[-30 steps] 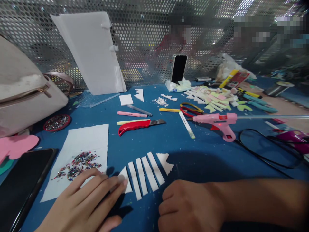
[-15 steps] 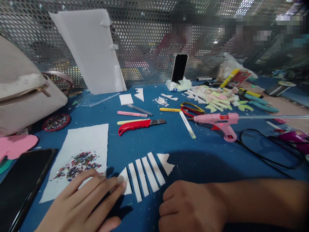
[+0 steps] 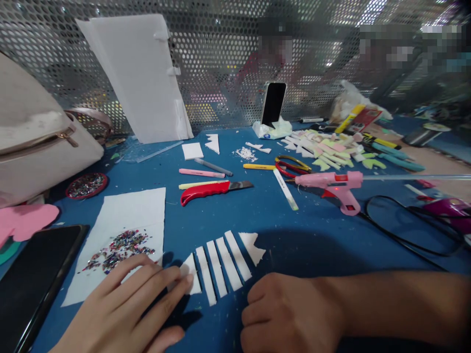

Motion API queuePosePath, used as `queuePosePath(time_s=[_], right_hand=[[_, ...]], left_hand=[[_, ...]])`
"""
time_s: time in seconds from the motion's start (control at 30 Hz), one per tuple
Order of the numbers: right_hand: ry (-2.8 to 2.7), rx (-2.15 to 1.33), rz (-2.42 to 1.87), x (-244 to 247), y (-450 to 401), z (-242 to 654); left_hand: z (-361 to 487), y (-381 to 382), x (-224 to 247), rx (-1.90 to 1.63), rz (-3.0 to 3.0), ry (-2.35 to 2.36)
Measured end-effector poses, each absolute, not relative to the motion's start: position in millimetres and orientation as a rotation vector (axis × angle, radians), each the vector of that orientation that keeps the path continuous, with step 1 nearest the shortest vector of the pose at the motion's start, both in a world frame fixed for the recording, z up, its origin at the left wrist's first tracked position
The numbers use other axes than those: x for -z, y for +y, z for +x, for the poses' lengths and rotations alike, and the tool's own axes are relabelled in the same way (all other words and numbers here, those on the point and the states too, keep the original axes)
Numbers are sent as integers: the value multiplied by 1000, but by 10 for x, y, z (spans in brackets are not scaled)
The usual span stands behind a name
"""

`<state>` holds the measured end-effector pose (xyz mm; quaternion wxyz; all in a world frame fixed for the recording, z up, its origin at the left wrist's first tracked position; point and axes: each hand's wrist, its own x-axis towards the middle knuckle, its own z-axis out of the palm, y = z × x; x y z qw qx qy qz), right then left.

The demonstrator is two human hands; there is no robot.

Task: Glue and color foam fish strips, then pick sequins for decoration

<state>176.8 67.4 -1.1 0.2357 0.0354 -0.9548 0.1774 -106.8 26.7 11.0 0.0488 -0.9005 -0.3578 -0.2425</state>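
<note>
My left hand (image 3: 136,304) lies with fingers spread, its fingertips on the leftmost white pointed piece (image 3: 191,274). Beside that piece, several white strips (image 3: 217,268) lie side by side with narrow gaps. A notched white tail-shaped piece (image 3: 252,248) ends the row at the right. My right hand (image 3: 290,314) rests curled into a fist on the blue table, just below and right of the strips; nothing shows in it. Under the left fingers' far side is a white sheet (image 3: 136,206) with a heap of colourful glitter bits (image 3: 127,245).
A red-handled knife (image 3: 206,190), markers (image 3: 201,173) and a pink glue gun (image 3: 331,180) with a black cable lie beyond the hands. A black phone (image 3: 33,284) is at left. Foam scraps (image 3: 331,147) pile up at back right, near another phone (image 3: 274,104) standing upright.
</note>
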Motion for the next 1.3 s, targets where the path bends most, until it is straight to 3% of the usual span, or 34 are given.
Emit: queuePosePath(time_s=[0.17,0.5,0.73,1.3], right_hand=[[-2513,-463,76,9,663,1762],[-2525,-473,102,-16,670,1757],[-2472,-451,97,-40,670,1738],[-2521,-401,147,-38,681,1761]], left_hand=[[-1071,271,-131,760,-2741,-1081],[-1109,343,-176,442,-2801,-958],[-1025,288,-122,608,-2756,-1127],[-1049,327,-149,700,-2781,-999]])
